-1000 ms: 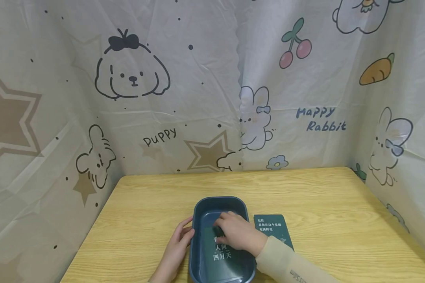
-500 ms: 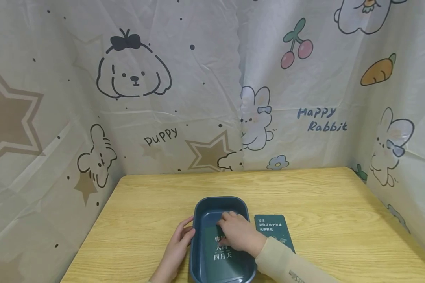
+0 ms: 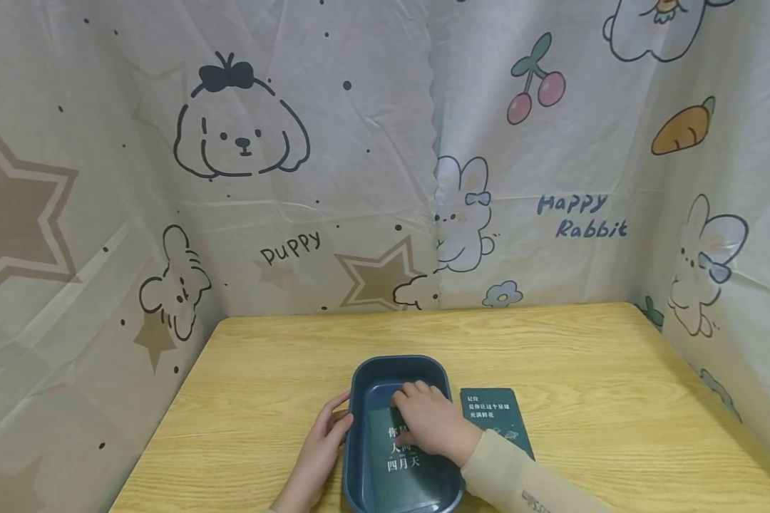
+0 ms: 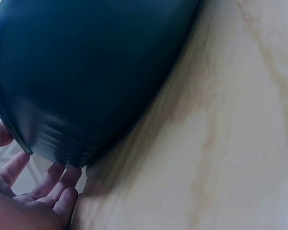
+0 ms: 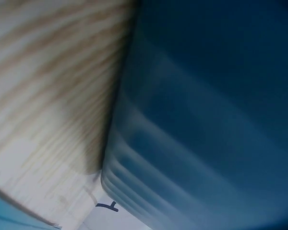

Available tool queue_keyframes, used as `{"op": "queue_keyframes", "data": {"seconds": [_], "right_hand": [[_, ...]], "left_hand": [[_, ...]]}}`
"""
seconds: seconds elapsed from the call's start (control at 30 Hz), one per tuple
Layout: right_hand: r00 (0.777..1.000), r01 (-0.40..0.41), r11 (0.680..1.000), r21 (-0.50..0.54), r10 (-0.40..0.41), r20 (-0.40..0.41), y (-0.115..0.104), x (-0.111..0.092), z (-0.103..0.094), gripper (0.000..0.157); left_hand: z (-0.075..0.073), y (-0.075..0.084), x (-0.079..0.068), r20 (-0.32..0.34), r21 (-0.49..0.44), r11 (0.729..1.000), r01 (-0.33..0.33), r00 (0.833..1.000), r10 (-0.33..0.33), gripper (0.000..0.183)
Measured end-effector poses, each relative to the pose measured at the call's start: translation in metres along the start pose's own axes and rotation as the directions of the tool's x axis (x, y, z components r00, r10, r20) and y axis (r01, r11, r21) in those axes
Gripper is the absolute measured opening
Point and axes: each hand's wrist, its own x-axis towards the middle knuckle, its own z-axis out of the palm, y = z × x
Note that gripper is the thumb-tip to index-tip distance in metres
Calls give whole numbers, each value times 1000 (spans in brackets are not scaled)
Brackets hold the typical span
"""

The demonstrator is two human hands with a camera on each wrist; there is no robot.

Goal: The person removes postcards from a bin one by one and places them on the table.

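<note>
A dark blue plastic bin (image 3: 398,369) with rounded corners stands at the front of the wooden table. In it lies a dark green notebook (image 3: 401,488) with white characters on its cover. My right hand (image 3: 433,422) reaches into the bin and pinches the notebook near its far edge, thumb over the cover; the other fingertips are partly hidden. My left hand (image 3: 321,443) rests against the bin's left side. In the left wrist view its fingertips touch the ribbed outer wall (image 4: 62,139), fingers fairly straight. Only the bin's side (image 5: 182,143) and table show in the right wrist view.
A second dark green notebook (image 3: 490,407) with white print lies on the table (image 3: 282,356) just right of the bin, partly covered by the right sleeve (image 3: 507,470). A patterned cloth (image 3: 372,178) hangs behind and on both sides.
My right thumb and fingers have closed in on the notebook, and the dark gap beneath them is gone. The notebook's far edge has risen slightly. My left hand stays put.
</note>
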Motion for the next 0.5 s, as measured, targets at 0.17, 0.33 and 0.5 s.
{"op": "queue_keyframes", "data": {"seconds": [0.17, 0.33, 0.5], "right_hand": [[1000, -4, 1000, 29, 3, 7, 1, 0, 0, 56], [1000, 8, 998, 57, -8, -4, 2, 0, 0, 55], [999, 20, 996, 90, -18, -27, 3, 0, 0, 52]], "left_hand": [[0, -1, 1, -4, 6, 1000, -11, 1000, 11, 50], [0, -1, 1, -4, 6, 1000, -9, 1000, 9, 50], [0, -1, 1, -6, 8, 1000, -11, 1000, 11, 50]]}}
